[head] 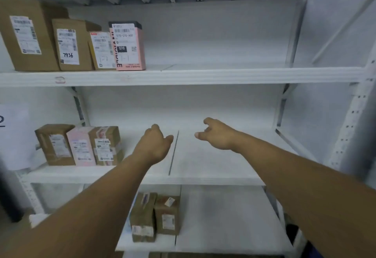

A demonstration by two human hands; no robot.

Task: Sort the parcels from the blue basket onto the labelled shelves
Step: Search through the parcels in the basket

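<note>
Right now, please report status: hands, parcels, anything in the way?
Left hand, right hand: both hold nothing, over middle shelf. Three parcels at its left end, apart from hands. Blue basket not in view.

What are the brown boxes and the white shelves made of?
The brown boxes look like cardboard: dull tan sides, folded edges, paper labels stuck on. The shelves look like white-painted metal, probably: smooth thin boards, and the post at the right has rows of punched holes.
</note>
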